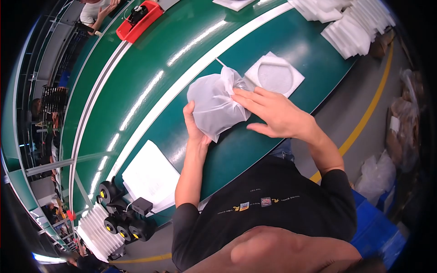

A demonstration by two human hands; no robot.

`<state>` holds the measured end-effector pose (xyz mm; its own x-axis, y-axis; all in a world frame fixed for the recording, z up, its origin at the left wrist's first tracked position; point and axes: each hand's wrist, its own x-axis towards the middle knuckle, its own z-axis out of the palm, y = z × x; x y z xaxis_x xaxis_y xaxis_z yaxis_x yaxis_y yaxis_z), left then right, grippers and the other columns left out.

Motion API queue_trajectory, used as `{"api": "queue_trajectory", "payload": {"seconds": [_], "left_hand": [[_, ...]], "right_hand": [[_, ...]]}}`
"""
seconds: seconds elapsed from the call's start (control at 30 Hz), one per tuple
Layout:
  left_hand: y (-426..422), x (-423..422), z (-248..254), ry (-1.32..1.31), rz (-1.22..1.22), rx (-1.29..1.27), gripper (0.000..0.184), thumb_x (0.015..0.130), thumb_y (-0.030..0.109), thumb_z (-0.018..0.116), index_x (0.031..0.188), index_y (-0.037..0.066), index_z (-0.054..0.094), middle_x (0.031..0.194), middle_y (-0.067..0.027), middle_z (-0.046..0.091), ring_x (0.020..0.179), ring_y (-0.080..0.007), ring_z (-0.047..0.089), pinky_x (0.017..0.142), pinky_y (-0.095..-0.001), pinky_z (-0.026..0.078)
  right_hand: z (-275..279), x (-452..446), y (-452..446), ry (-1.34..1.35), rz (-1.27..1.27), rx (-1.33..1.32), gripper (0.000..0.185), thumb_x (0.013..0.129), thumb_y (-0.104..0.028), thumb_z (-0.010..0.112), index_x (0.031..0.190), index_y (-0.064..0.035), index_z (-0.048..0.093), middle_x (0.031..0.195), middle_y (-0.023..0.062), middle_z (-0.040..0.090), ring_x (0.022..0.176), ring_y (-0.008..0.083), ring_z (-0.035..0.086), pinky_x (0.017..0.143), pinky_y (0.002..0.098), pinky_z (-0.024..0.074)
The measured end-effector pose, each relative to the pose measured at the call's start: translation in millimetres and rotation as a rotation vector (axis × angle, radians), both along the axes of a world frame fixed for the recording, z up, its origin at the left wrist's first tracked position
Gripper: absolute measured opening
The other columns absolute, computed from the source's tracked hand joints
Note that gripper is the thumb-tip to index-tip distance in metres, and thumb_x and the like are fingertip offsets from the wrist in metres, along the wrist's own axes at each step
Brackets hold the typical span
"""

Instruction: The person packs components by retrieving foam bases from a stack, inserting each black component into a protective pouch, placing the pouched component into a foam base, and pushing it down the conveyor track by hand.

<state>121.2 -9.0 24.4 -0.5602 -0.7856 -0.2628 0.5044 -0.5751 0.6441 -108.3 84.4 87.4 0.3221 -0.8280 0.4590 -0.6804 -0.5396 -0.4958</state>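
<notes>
A whitish translucent plastic bag (210, 102), bulging around something I cannot make out, is held above the green table. My left hand (195, 123) grips its near left side, thumb up along the edge and the other fingers hidden beneath. With fingers stretched out, my right hand (271, 109) presses its fingertips on the gathered, creased right side of the bag. Just beyond the right hand lies a square white foam pad (295, 78) with a round recess.
White foam pieces (348, 34) are heaped at the far right. White sheets (150, 175) and black wheeled units (123, 218) with yellow hubs sit at the left. A red tray (152, 13) holding a black part rests on the green conveyor (150, 59). Another person's hand (107, 10) shows top left.
</notes>
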Motion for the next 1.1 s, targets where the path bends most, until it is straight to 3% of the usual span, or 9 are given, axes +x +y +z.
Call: {"api": "queue_trajectory", "payload": {"seconds": [0.1,0.2,0.23,0.33,0.4,0.5,0.8,0.97,1.1], "left_hand": [[7,-9,22,0.002,-0.162,0.096,0.082,0.099,0.064,0.053,0.156,0.007,0.04,0.15,-0.0175,0.052,0.133,-0.0362,0.056,0.108,-0.0509,0.052],[6,-19,21,0.0,-0.208,-0.01,0.075,0.108,0.059,0.042,0.157,0.003,0.036,0.15,-0.0157,0.052,0.132,-0.0328,0.058,0.107,-0.0469,0.053],[6,-26,31,-0.136,-0.213,-0.087,0.07,0.111,0.054,0.039,0.159,0.003,0.033,0.151,-0.0156,0.052,0.129,-0.0314,0.061,0.104,-0.0446,0.054],[-29,-30,10,-0.519,-0.431,-0.654,0.045,0.108,0.021,0.057,0.15,0.007,0.052,0.145,-0.0125,0.061,0.102,-0.0234,0.07,0.084,-0.0369,0.057],[-35,-53,-15,-0.806,-0.234,-1.498,0.047,0.093,-0.003,0.061,0.137,0.012,0.065,0.141,-0.0059,0.064,0.092,-0.0209,0.065,0.076,-0.0351,0.056],[-31,-78,-9,-0.975,-0.281,-1.941,0.047,0.08,-0.003,0.064,0.125,0.011,0.07,0.138,-0.0029,0.065,0.092,-0.0267,0.062,0.081,-0.0382,0.055],[-14,-111,-34,-0.85,-0.197,-1.945,0.028,0.082,0.008,0.065,0.108,0.014,0.075,0.1,0.0001,0.066,0.086,-0.0231,0.06,0.075,-0.037,0.054],[-7,-113,-46,-0.852,-0.117,-1.907,0.028,0.082,0.011,0.066,0.108,0.015,0.075,0.097,0.0003,0.065,0.084,-0.022,0.06,0.07,-0.0369,0.054],[0,-117,-53,-0.842,-0.031,-1.928,0.025,0.082,0.015,0.066,0.106,0.015,0.074,0.091,-0.0004,0.06,0.082,-0.0213,0.061,0.068,-0.037,0.054]], "right_hand": [[-9,-1,4,-0.05,-0.121,-0.119,0.052,0.079,-0.003,0.075,0.129,0.0021,0.063,0.112,0.0147,0.07,0.078,0.0269,0.063,0.071,0.037,0.0549],[6,-32,11,-0.283,-0.275,0.3,0.03,0.088,-0.008,0.071,0.116,0.0033,0.068,0.092,0.0102,0.071,0.066,0.0203,0.061,0.065,0.0321,0.0536],[-3,-44,11,-0.562,-0.334,0.356,0.021,0.09,-0.008,0.07,0.108,0.0032,0.07,0.084,0.0075,0.069,0.064,0.0178,0.061,0.062,0.0303,0.0511],[-42,-89,12,-1.328,-0.289,0.396,0.018,0.1,-0.018,0.063,0.1,-0.0008,0.067,0.083,0.0044,0.066,0.065,0.0156,0.058,0.053,0.0288,0.0418],[-47,-100,15,-1.628,-0.283,0.261,0.021,0.103,-0.023,0.059,0.102,-0.0025,0.065,0.086,0.0057,0.065,0.066,0.0163,0.057,0.052,0.0292,0.0399],[-57,-113,21,-1.784,-0.27,0.222,0.022,0.106,-0.024,0.05,0.113,-0.0052,0.059,0.1,0.0068,0.066,0.063,0.0185,0.052,0.051,0.0304,0.0378],[-80,-100,33,-1.944,-0.06,0.613,0.017,0.105,-0.019,0.049,0.115,-0.0092,0.059,0.101,0.0047,0.069,0.058,0.0159,0.049,0.052,0.0281,0.0381],[-90,-86,15,-1.809,-0.344,0.661,0.018,0.106,-0.017,0.052,0.114,-0.003,0.059,0.101,0.0105,0.07,0.07,0.0218,0.065,0.059,0.0322,0.0493],[-73,-67,-10,-1.837,-0.503,0.655,0.023,0.107,-0.021,0.057,0.116,-0.0002,0.059,0.097,0.0128,0.07,0.07,0.023,0.066,0.062,0.0336,0.0523]]}}
